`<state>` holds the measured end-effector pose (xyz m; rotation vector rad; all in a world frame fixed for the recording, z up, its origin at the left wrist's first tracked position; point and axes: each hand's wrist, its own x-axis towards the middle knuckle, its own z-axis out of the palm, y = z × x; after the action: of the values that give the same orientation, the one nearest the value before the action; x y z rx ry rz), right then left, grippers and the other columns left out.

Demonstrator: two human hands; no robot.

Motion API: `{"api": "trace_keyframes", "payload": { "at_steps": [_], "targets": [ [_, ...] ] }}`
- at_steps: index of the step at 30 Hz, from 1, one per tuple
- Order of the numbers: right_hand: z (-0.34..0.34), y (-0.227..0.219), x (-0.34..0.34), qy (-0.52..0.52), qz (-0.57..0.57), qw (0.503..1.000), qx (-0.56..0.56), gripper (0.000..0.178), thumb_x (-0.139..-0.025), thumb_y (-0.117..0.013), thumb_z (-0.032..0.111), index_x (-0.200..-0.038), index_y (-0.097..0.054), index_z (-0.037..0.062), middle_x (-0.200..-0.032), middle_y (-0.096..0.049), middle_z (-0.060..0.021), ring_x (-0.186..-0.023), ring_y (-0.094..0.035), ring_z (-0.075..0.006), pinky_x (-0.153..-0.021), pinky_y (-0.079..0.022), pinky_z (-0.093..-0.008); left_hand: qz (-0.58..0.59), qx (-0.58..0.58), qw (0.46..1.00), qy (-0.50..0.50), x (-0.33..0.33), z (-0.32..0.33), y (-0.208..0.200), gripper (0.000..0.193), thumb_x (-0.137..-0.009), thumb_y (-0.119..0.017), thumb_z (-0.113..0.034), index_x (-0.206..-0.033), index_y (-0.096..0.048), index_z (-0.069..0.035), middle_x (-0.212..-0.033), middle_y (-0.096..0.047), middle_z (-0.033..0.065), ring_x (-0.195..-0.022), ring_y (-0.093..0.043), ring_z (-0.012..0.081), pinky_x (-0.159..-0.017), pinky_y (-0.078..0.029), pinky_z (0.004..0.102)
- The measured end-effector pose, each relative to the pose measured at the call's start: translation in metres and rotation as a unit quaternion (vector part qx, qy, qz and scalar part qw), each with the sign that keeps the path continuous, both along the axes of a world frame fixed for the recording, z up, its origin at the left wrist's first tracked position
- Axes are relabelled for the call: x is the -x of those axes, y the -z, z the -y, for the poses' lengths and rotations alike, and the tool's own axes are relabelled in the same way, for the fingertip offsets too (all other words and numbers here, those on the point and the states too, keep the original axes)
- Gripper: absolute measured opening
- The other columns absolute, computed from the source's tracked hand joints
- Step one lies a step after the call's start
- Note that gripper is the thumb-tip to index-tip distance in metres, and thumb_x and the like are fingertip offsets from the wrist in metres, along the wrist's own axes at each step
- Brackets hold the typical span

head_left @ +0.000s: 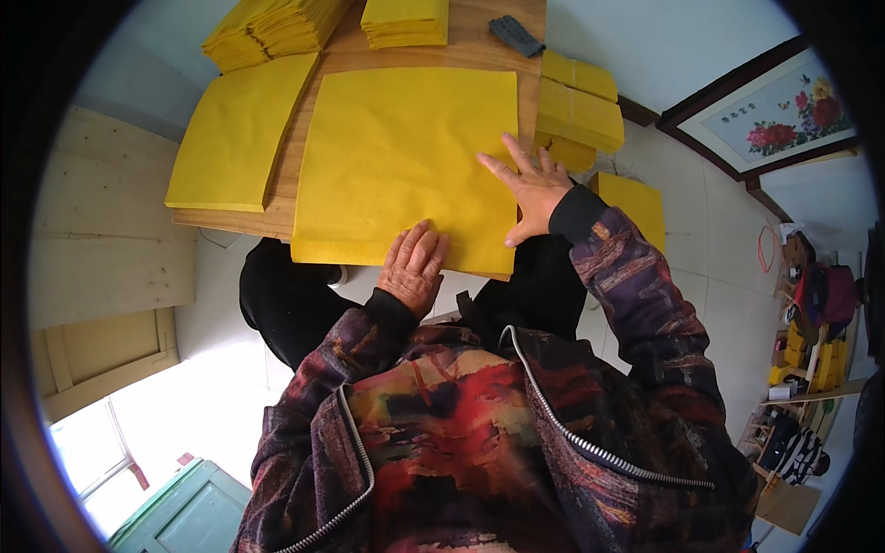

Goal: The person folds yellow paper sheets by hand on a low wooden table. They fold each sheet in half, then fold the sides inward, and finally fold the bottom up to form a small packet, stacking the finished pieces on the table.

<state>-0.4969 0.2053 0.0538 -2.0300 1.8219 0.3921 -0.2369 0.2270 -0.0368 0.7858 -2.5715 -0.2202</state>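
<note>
Right, we have the broad yellow sheet [406,157] square in front of us, lying on the wooden tabletop [470,48], its near edge reaching past the wood toward our lap. Our two hands are apart, and both are on it! Our left hand [413,267] comes over that near edge, fingers close together on top; the thumb is hidden, so we cannot tell whether it pinches from below. Our right hand [535,194] is at the sheet's right edge, fingers fanned wide, thumb stretched toward the near right corner, clamped on nothing.

Look left of the sheet: a flat yellow stack [235,138], set at a slant. Beyond the sheet to the left, we spot a thick folded yellow pile [267,37], and straight beyond it a smaller yellow stack [406,23]. Past its far right corner sits a crumpled dark grey cloth [516,37]. Off to its right, yellow bundles [581,111] crowd just beside the tabletop, and nearer us, behind our right wrist, another yellow piece [631,207]. Well off to the sheet's right, we catch a framed flower picture [784,115].
</note>
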Motion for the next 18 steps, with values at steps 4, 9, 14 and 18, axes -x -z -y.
{"api": "trace_keyframes", "payload": {
  "at_steps": [4,9,14,18],
  "targets": [
    [0.0000,0.0024,-0.0009,-0.003,-0.012,1.000,-0.002,0.127,-0.050,-0.086,0.044,-0.149,-0.007,0.0351,-0.156,0.007,-0.0138,-0.129,-0.019,-0.0626,-0.104,-0.025,-0.0637,0.006,0.003,1.000,-0.001,0.0002,0.0002,-0.0013,0.073,-0.062,-0.072,-0.013,-0.130,-0.047,-0.007,-0.126,-0.048,0.0117,-0.128,-0.040,0.0314,-0.106,-0.032,0.0468],
    [-0.0006,0.0053,-0.0005,-0.007,-0.020,1.000,0.014,0.127,-0.049,-0.086,0.044,-0.149,-0.008,0.0369,-0.156,0.008,-0.0136,-0.128,-0.021,-0.0617,-0.102,-0.027,-0.0635,0.007,-0.011,1.000,-0.011,-0.0003,-0.0015,0.0021,0.063,-0.067,-0.065,-0.012,-0.128,-0.050,-0.008,-0.125,-0.049,0.0092,-0.128,-0.041,0.0280,-0.107,-0.033,0.0448],
    [0.0000,0.0024,-0.0038,0.003,-0.030,1.000,0.006,0.129,-0.048,-0.088,0.044,-0.148,-0.007,0.0376,-0.156,0.009,-0.0138,-0.129,-0.018,-0.0619,-0.098,-0.030,-0.0650,0.013,0.010,1.000,-0.008,0.0003,-0.0010,0.0026,0.074,-0.061,-0.073,-0.015,-0.130,-0.047,-0.007,-0.126,-0.048,0.0125,-0.127,-0.040,0.0320,-0.105,-0.034,0.0476],
    [0.0034,-0.0014,-0.0039,0.021,-0.024,0.999,-0.028,0.133,-0.047,-0.089,0.046,-0.149,-0.004,0.0368,-0.155,0.014,-0.0148,-0.129,-0.015,-0.0636,-0.098,-0.029,-0.0683,0.005,-0.004,1.000,-0.001,0.0001,-0.0005,-0.0002,0.074,-0.059,-0.073,-0.015,-0.128,-0.048,-0.006,-0.124,-0.049,0.0126,-0.125,-0.042,0.0325,-0.103,-0.035,0.0474]
  ]
}}
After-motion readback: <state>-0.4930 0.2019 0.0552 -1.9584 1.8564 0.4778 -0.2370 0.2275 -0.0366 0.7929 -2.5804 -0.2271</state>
